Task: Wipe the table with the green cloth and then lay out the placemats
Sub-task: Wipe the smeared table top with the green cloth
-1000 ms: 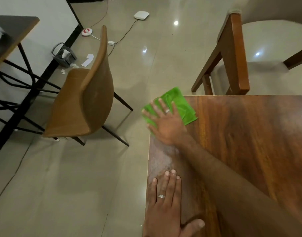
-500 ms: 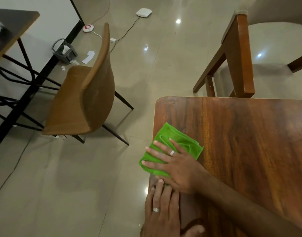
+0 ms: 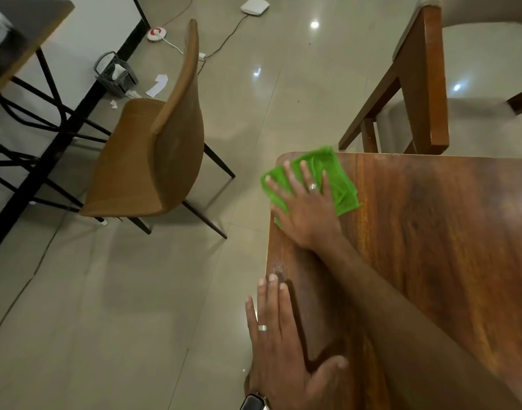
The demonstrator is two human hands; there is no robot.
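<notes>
While the right grip (image 3: 305,210) lies flat with fingers spread, pressing the green cloth (image 3: 338,184) onto the bench (image 3: 431,232) corner beneath it, the left grip (image 3: 279,344) rests open-palmed on the edge nearer the person.

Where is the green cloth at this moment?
In the head view, the green cloth lies on the far left corner of the wooden table, pressed flat under the right hand, near the wooden chair.
</notes>
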